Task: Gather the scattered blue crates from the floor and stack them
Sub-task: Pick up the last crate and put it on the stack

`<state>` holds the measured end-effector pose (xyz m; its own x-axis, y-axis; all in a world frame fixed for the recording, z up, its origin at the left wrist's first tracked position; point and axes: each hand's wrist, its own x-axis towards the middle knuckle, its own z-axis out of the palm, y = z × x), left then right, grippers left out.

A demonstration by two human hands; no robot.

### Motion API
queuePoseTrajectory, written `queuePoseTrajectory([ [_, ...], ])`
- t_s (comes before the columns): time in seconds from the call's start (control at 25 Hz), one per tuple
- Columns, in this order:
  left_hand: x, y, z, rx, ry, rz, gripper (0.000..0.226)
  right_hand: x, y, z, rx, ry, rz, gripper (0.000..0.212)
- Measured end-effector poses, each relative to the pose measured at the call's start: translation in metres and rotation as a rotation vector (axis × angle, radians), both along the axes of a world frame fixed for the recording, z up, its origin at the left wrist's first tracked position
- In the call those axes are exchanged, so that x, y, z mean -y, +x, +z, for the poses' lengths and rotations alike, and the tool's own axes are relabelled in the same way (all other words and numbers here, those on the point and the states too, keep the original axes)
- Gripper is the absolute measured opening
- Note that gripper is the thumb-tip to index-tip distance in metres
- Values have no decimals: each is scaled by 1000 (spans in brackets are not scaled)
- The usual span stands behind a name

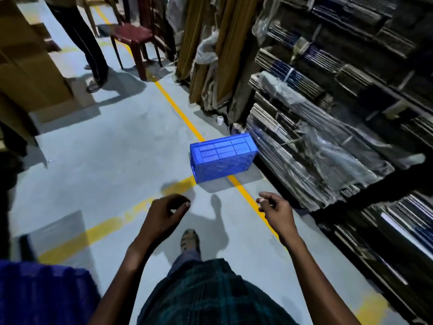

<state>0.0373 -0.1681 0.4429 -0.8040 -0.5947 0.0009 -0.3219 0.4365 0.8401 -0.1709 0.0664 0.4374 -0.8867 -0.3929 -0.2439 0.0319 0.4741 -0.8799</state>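
We see one blue crate (222, 158) on the grey floor (105, 160), and it lies upside down, with its ribbed bottom facing up. It sits on the yellow floor line (178, 111), which passes under it, and its far right corner is just beside the plastic-wrapped bundles (316, 156) on the low rack.

From the crate, both our hands are on the near side and apart from it, not touching. The left hand (164, 214) is empty, fingers loosely curled with a gap to the thumb. The right hand (276, 207) is also empty and half open.

The long axis of the crate runs across our path, a little turned, so its long side faces us. We judge the right hand is slightly nearer to it. The next move probably needs one hand at each short end.

At the lower left corner we see a blurred blue shape (42, 294); we cannot tell if it is another crate.
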Motion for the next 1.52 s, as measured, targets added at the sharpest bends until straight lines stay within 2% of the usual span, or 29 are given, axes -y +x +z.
queuePoseTrajectory([
  [0.16,29,-78,-12,71,5,-56,9,40,-74,-5,45,-24,-43,17],
  [0.28,63,-162,-15,55,-9,-99,11,81,-146,-1,41,-59,-43,21],
  [0.52,130,-335,1,41,-7,-196,20,154,-292,2,14,31,-8,19],
  [0.8,175,-456,1,39,10,-91,27,227,-413,-41,75,181,181,16],
  [0.96,193,-500,-75,106,84,103,25,279,-479,-123,58,326,373,22],
  [1.04,204,-517,-132,171,148,175,25,306,-502,-168,68,374,435,23],
  [1.16,218,-537,-235,288,243,301,47,339,-535,-261,106,458,497,27],
  [1.28,246,-556,-339,405,206,319,66,371,-568,-363,36,585,644,38],
  [1.36,262,-570,-398,439,195,279,66,391,-590,-420,-74,661,727,54],
  [1.52,287,-596,-498,455,139,242,65,429,-622,-504,-207,733,803,105],
])
